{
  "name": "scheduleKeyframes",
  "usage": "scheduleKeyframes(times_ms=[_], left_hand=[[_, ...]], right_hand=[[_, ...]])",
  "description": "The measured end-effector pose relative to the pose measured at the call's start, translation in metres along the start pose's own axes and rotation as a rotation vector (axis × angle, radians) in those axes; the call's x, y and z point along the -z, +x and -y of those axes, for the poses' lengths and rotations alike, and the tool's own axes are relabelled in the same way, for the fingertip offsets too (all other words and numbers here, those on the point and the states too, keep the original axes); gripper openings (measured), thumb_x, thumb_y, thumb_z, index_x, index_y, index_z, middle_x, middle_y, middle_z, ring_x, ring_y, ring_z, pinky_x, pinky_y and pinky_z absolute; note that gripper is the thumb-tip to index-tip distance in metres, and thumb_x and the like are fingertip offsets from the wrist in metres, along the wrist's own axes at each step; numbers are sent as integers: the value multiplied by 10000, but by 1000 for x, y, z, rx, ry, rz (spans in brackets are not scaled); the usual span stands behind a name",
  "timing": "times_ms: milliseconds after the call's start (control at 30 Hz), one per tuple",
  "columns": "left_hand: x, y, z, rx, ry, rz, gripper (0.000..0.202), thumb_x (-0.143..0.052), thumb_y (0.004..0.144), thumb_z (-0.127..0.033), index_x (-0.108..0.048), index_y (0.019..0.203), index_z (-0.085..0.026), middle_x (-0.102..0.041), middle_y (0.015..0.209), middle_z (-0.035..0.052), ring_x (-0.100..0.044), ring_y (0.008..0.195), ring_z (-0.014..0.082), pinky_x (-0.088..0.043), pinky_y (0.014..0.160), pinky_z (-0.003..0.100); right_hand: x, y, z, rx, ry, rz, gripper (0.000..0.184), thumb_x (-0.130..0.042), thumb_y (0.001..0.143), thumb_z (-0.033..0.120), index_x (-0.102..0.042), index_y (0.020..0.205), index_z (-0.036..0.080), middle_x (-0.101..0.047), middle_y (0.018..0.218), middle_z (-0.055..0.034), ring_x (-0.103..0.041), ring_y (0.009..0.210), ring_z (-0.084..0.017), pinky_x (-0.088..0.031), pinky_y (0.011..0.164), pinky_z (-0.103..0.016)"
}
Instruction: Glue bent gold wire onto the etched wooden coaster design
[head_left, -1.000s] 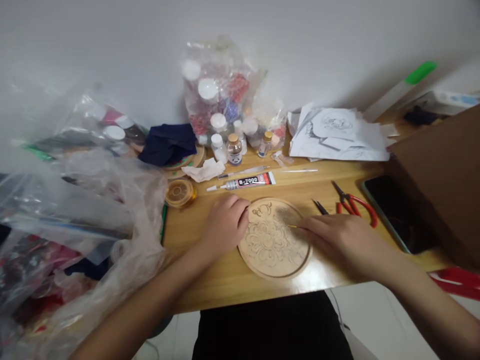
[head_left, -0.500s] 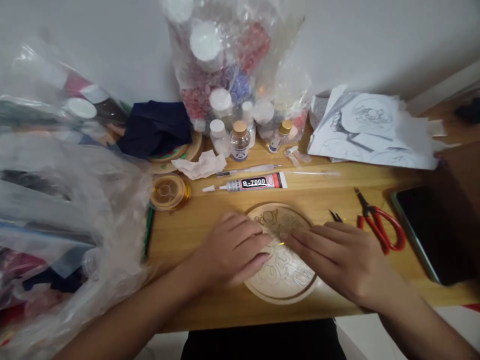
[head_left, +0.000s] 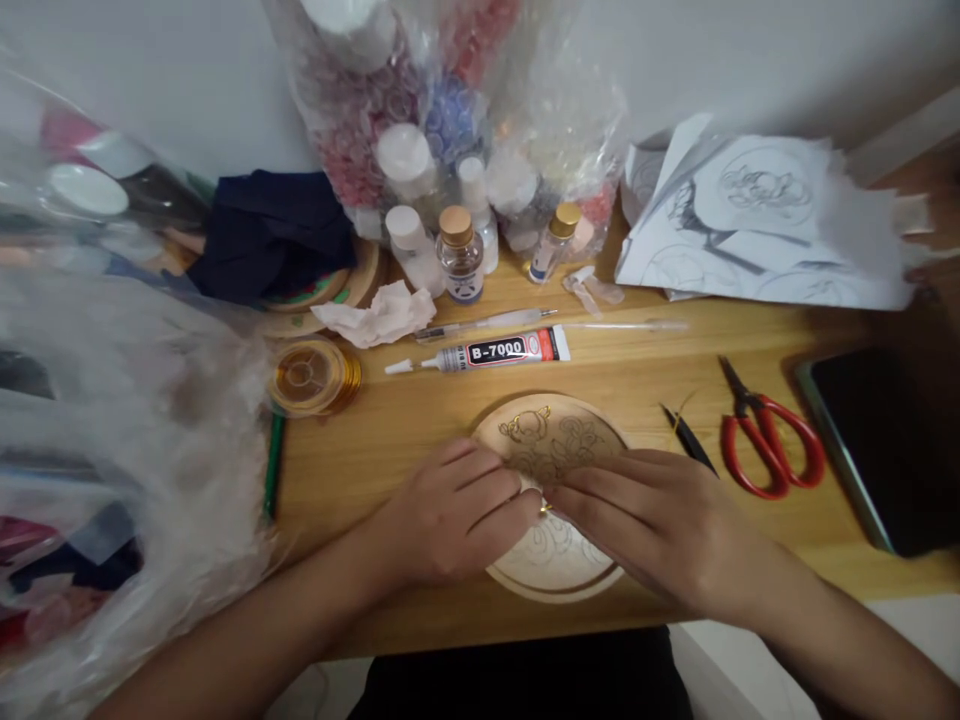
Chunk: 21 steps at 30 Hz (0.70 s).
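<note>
Together, two hands point(head_left: 457, 510) point(head_left: 667, 525), over one wooden disc point(head_left: 559, 435)

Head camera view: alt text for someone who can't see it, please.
A person's left hand and right hand close together over a round wooden board with line drawings, a small gold piece between them. Beyond lies a B-7000 tube.

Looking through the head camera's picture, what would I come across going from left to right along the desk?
Clear plastic bag, spool of golden wire, left hand, right hand, red-handled pliers, phone.
</note>
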<state>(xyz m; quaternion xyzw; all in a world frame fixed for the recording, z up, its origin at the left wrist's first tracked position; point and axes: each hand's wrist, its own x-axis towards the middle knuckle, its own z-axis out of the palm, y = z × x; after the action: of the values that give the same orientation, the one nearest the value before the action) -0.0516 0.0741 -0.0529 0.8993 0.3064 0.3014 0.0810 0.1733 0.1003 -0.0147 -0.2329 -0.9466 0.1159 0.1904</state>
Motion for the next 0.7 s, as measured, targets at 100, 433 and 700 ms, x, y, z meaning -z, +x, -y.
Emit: scheduleKeyframes(times_ms=[100,433,700], left_hand=[[1,2,1,1,2,11,111,-499,973,-152,-597,933,-184,-690,758,-15,-611,698,145,-484,649,293],[1,1,3,20,91,-8,32,-563,941,-158,-589,943,-176,-685,753,-7,-583,685,142,-456,614,291],[-3,-1,0,55,108,-10,57,-550,916,-150,-604,901,-159,-681,732,8,-584,672,147,-469,644,302]], right_hand=[[0,0,0,-17,4,-3,279,-408,1012,146,-665,903,144,-721,786,-31,-634,661,-114,-489,558,-263],[-6,-1,2,-60,-13,-23,209,-455,989,129,-651,917,139,-641,642,14,-588,573,-90,-430,498,-233],[-9,-2,3,-102,47,-24,174,-473,978,133,-644,946,131,-659,656,9,-609,571,-99,-441,501,-247]])
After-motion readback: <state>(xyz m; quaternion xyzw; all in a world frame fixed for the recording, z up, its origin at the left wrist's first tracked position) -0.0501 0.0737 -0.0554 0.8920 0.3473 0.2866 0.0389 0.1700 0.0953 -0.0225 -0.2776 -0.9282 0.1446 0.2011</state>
